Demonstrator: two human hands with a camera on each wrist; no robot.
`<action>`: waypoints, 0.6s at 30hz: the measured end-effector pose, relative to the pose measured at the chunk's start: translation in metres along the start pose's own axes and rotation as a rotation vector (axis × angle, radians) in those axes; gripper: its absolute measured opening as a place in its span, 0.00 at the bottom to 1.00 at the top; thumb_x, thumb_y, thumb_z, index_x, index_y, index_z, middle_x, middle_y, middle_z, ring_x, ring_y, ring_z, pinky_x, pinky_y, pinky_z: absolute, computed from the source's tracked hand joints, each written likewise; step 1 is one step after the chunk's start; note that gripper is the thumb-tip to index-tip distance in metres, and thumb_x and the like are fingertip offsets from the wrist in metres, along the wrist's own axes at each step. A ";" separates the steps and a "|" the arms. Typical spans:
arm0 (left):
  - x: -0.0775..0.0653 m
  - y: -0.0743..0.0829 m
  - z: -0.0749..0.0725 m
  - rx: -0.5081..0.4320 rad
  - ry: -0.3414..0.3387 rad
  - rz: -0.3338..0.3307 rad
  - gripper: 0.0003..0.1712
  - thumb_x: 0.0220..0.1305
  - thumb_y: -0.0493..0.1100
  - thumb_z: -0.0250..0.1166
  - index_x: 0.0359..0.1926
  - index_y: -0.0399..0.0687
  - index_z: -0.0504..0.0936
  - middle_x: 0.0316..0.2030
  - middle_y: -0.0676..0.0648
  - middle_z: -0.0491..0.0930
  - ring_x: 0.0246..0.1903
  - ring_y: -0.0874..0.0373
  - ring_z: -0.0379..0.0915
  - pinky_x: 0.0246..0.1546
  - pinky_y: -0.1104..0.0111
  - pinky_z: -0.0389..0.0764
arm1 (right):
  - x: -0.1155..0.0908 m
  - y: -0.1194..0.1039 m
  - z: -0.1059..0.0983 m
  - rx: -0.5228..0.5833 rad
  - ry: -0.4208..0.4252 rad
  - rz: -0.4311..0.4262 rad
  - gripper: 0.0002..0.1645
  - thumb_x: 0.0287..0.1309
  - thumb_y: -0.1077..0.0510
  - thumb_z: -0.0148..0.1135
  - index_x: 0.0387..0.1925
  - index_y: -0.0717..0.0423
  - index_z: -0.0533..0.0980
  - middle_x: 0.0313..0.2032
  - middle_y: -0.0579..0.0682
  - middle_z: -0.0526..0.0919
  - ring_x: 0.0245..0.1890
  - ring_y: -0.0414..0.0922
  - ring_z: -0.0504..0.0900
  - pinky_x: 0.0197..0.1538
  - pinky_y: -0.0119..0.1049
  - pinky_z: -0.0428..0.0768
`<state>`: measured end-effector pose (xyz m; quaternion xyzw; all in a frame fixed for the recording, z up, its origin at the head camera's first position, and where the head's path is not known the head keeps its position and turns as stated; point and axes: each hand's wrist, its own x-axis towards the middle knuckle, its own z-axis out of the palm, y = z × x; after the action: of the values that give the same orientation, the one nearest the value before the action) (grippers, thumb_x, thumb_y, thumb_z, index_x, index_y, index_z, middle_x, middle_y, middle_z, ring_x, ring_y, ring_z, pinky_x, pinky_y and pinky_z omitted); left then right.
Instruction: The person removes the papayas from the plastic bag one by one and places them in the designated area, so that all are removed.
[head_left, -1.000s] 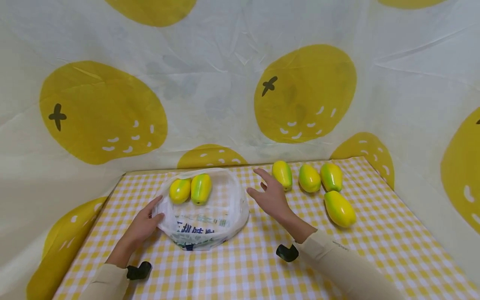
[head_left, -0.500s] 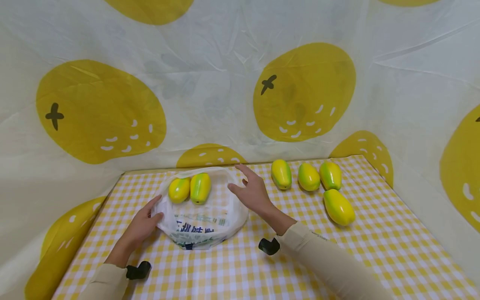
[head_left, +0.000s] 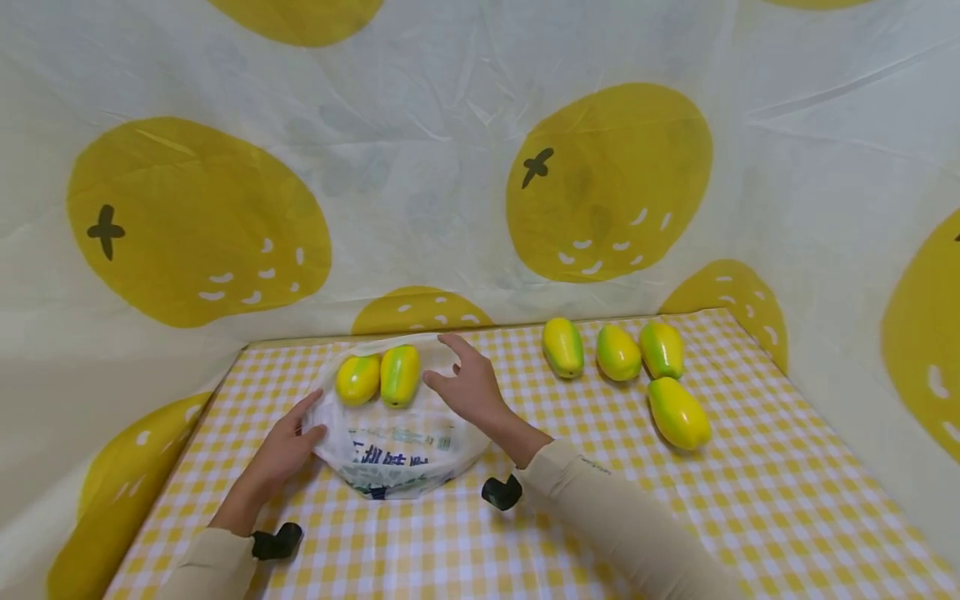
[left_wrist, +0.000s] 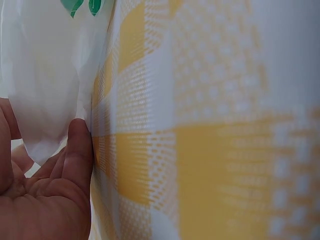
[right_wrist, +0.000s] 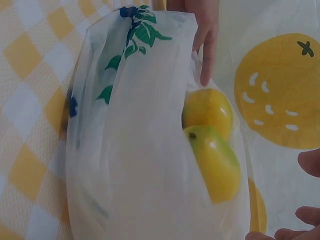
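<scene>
A white plastic bag (head_left: 397, 433) with green and blue print lies on the table (head_left: 750, 500), which has a yellow and white checked cloth. The bag is the thing to look from. Two yellow-green mangoes (head_left: 378, 377) sit side by side inside the far end of the bag, at its open mouth.

The left hand (head_left: 288, 450) is at the left edge of the bag. Its thumb and fingers (head_left: 311, 412) pinch the thin plastic there. In the left wrist view the thumb (left_wrist: 77, 150) presses the plastic against the cloth.

The right hand (head_left: 465, 385) hangs over the right side of the bag, near the mouth and just right of the two mangoes. Its fingers (head_left: 453, 343) are spread and a little bent, and they hold nothing.

Four more mangoes (head_left: 630, 371) lie on the table to the right of the bag, well apart from it. Three are in a row at the back, and one is in front of them.

A white curtain with big yellow fruit shapes (head_left: 607, 179) hangs behind the bag.
</scene>
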<state>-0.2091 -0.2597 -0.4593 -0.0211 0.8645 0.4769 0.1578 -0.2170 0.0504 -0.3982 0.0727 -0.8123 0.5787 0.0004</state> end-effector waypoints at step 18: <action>0.002 -0.003 0.000 -0.003 0.002 -0.003 0.42 0.80 0.42 0.52 0.85 0.55 0.42 0.84 0.36 0.39 0.83 0.34 0.35 0.79 0.36 0.46 | 0.026 0.008 0.054 -0.104 0.051 0.103 0.41 0.65 0.47 0.69 0.75 0.52 0.67 0.74 0.53 0.72 0.75 0.54 0.71 0.75 0.54 0.71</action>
<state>-0.2101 -0.2614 -0.4626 -0.0230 0.8637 0.4781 0.1577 -0.2388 -0.0005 -0.4216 0.0161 -0.8437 0.5366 -0.0048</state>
